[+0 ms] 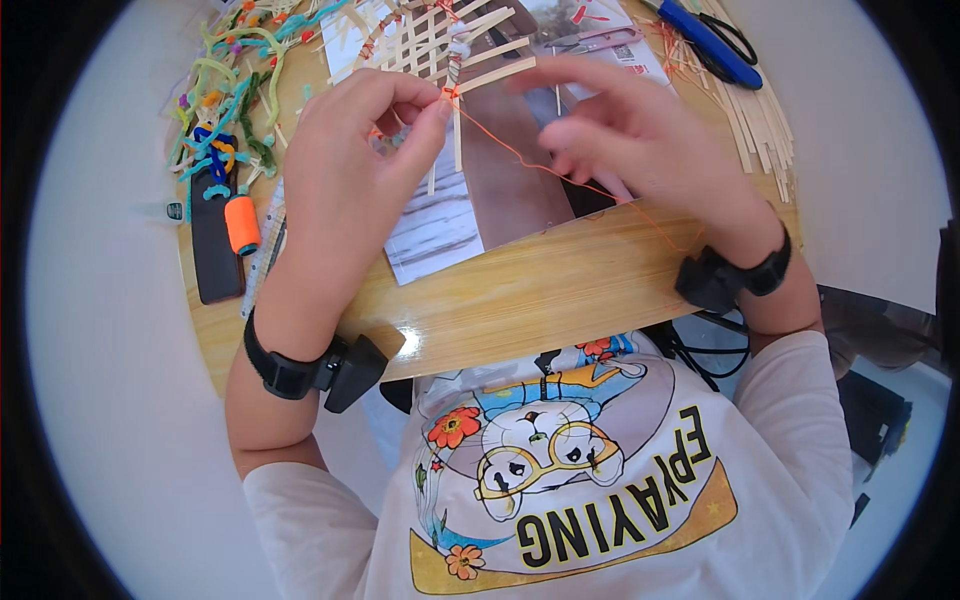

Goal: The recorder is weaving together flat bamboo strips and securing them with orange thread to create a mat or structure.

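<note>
left fingers (pixel 426 138) pinch 1 lattice (pixel 500 75) | right fingers (pixel 590 138) blurred, grip unclear | 1 orange thread (pixel 520 157) | 1 spool (pixel 241 225)

Lettering, as I view it remotely through the head camera:

Item 1: white short-sleeved T-shirt (pixel 790 480), front. One curving line of bold black capital letters (pixel 605 535) with yellow edging, upside down to my view, running beside the cartoon animal in glasses (pixel 548 455). Large and legible; I log its presence without transcribing.

Item 2: glossy printed sheet (pixel 430 245) on the table, upper right part. Large red strokes (pixel 580 14), resembling a written character, cut by the picture's top; I cannot read them.

Item 3: same sheet, near its right edge. Small red print (pixel 649 57), too fine for me to read.
</note>
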### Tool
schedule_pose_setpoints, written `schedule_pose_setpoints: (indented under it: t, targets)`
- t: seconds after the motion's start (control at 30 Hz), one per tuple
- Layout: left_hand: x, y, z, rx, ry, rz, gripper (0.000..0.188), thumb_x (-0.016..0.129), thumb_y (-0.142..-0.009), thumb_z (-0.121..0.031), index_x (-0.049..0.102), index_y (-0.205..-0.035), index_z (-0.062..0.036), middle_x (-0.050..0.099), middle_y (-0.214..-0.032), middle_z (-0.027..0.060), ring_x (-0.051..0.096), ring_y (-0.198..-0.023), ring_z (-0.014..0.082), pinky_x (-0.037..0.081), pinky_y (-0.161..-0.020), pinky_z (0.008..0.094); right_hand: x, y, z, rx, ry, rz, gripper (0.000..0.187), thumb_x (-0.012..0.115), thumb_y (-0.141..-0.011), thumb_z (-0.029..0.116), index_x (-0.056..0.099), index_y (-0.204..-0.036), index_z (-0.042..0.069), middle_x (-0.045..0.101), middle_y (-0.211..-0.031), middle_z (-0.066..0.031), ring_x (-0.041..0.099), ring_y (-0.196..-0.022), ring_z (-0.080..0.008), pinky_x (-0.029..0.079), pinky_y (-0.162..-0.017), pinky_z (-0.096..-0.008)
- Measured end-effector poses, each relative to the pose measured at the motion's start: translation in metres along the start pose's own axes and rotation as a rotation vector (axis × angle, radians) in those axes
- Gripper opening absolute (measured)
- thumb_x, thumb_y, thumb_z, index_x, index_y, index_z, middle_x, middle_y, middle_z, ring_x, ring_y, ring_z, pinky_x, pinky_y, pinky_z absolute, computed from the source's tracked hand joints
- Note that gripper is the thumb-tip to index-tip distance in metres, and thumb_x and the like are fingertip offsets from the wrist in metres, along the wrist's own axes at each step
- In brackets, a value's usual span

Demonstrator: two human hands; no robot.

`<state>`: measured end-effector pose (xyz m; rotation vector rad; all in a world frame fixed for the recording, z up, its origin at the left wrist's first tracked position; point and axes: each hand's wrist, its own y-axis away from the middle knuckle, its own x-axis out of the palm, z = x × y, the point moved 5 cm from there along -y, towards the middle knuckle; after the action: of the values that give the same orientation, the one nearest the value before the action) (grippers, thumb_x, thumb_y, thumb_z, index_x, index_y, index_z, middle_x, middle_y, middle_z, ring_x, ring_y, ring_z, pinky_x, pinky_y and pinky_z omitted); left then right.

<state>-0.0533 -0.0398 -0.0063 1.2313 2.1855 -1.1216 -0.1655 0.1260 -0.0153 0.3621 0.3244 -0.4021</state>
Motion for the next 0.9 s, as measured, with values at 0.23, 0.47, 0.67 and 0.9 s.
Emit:
schedule_pose_setpoints:
  t: [0.23,0.47,0.67,0.9]
  targets:
    - [-0.004,0.001,-0.008,0.011,0.118,-0.006,0.011,0.072,-0.081,-0.012,0.068,-0.087,-0.0032,0.064,-0.077,0.0062,0.059,-0.069,0.0171,0.047,-0.064,0.0291,0.032,-0.015,-0.001,-0.250,-0.354,0.081,0.022,0.057,-0.097,0.016,0.060,-0.116,0.006,0.060,-0.077,-0.0008,0.052,-0.064,-0.0067,0.044,-0.059,-0.0221]
    - [-0.003,0.001,-0.006,-0.003,0.129,0.013,0.012,0.072,-0.081,-0.009,0.067,-0.089,-0.0014,0.064,-0.078,0.0067,0.059,-0.070,0.0163,0.048,-0.064,0.0285,0.048,0.007,0.014,-0.465,0.006,-0.093,0.013,0.054,-0.098,0.009,0.064,-0.105,0.004,0.063,-0.082,-0.0004,0.058,-0.071,-0.0078,0.045,-0.065,-0.0229]
    - [-0.004,0.002,-0.007,-0.031,0.184,0.010,0.011,0.070,-0.084,-0.008,0.068,-0.092,-0.0012,0.064,-0.079,0.0062,0.057,-0.071,0.0137,0.048,-0.067,0.0262,0.050,0.007,0.011,-0.563,0.101,-0.168,0.010,0.057,-0.095,0.014,0.061,-0.100,0.007,0.064,-0.078,-0.0097,0.064,-0.068,-0.0255,0.049,-0.062,-0.0349]
    - [-0.011,0.002,-0.005,-0.096,0.263,-0.019,0.014,0.070,-0.087,-0.012,0.069,-0.094,0.0002,0.066,-0.084,0.0032,0.056,-0.076,0.0105,0.047,-0.072,0.0246,0.050,0.014,0.011,-0.655,0.293,-0.188,0.010,0.059,-0.093,0.013,0.063,-0.100,0.008,0.065,-0.080,-0.0118,0.064,-0.072,-0.0290,0.049,-0.063,-0.0376]
